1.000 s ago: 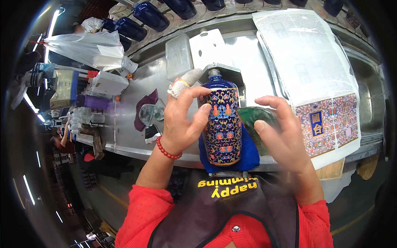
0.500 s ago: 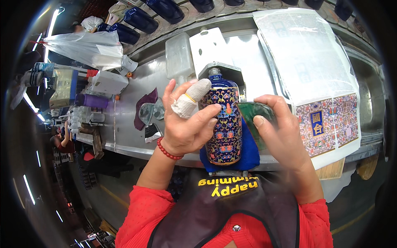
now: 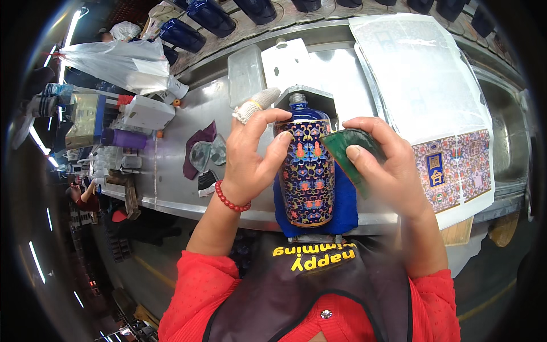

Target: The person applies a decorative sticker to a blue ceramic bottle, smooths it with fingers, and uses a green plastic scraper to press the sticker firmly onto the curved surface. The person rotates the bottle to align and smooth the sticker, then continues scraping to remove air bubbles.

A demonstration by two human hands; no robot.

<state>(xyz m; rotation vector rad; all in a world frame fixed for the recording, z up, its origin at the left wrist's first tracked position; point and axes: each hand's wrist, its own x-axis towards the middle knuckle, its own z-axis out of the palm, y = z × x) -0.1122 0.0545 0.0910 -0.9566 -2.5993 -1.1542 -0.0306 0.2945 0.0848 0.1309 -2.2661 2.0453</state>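
A dark blue glass bottle [image 3: 307,182] wrapped in a colourful flower-patterned label lies face up, its neck pointing away from me. It rests on a blue cloth [image 3: 346,199] in front of a grey metal neck support [image 3: 313,100]. My left hand [image 3: 253,154] is at the bottle's upper left, thumb and forefinger apart, their tips against its edge. A pale cloth finger cover [image 3: 256,105] tied with a yellow band is on one raised finger. Between the thumb and fingers of my right hand [image 3: 387,165] is a green flat scraper [image 3: 347,149], its edge close to the bottle's right side.
Label sheets [image 3: 421,85] with printed patterns lie at the right, beside a metal sink [image 3: 501,108]. Behind stand a clear plastic box [image 3: 246,71] and a white perforated block [image 3: 285,60]. More blue bottles [image 3: 211,17] line the far conveyor. Purple cloth [image 3: 196,149] lies left.
My left thumb has moved off the label's middle to the bottle's upper left edge. The scraper has tilted and shifted slightly toward the bottle. The far bottles have shifted left.
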